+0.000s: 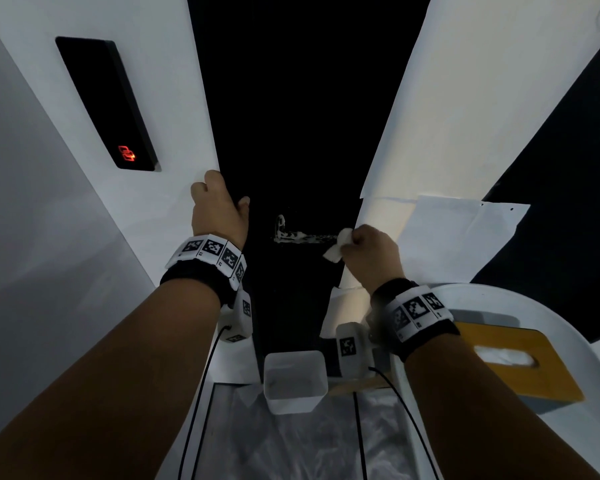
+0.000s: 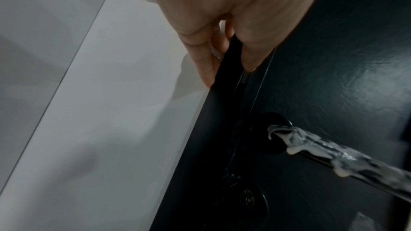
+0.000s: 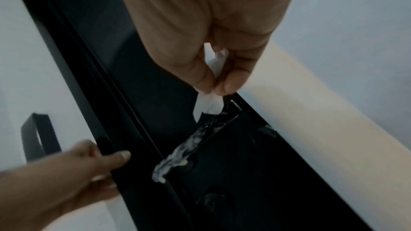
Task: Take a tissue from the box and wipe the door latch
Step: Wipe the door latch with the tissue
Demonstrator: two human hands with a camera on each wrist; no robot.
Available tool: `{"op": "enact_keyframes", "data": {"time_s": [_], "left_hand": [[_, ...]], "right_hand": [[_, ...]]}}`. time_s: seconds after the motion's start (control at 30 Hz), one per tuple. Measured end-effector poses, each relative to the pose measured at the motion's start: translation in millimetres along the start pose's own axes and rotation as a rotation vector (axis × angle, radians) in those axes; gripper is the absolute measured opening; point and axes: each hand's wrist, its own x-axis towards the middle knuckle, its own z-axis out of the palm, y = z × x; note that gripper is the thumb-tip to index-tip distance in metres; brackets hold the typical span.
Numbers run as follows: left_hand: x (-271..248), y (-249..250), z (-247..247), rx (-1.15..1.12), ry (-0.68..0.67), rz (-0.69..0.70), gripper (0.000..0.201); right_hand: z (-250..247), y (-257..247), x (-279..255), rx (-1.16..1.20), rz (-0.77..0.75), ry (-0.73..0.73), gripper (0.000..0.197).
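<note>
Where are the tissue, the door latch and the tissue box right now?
tissue (image 1: 336,244): head view, crumpled wad by the knuckles.
door latch (image 1: 303,235): head view, mid-lever, smeared white.
tissue box (image 1: 520,367): head view, yellow top.

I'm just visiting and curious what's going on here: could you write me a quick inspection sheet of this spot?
Surface: black door, partly covered with white paper.
Job's things: latch smeared along its length with white foam; tissue at the latch's free end; tissue box on a white stand at the right.
Clutter: small white tub below the latch, contents unclear.
Hands: left hand grips the door edge; right hand pinches the tissue.
Cables: black cables hang from both wrist cameras.
Surroundings: white wall with a black panel showing a red symbol; crinkled plastic sheet below.
</note>
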Motion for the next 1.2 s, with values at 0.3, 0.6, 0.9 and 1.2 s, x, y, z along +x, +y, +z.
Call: {"op": "enact_keyframes", "data": {"time_s": [0.3, 0.6, 0.9, 1.2], "left_hand": [[0.5, -0.1, 1.5, 0.01, 0.008, 0.002, 0.037], [1.0, -1.9, 0.6, 0.003, 0.004, 0.009, 0.037], [0.9, -2.9, 2.2, 0.005, 0.004, 0.01, 0.037], [1.0, -3.3, 2.2, 0.008, 0.006, 0.014, 0.036]], "right_hand": [[18.6, 10.5, 12.9, -0.208, -0.244, 0.098, 0.026], [21.9, -1.4, 10.1, -0.15, -0.366, 0.138, 0.023], [37.4, -6.6, 10.0, -0.193, -0.407, 0.002, 0.026], [22.2, 4.1, 20.8, -0.284, -0.306, 0.049, 0.023]]}}
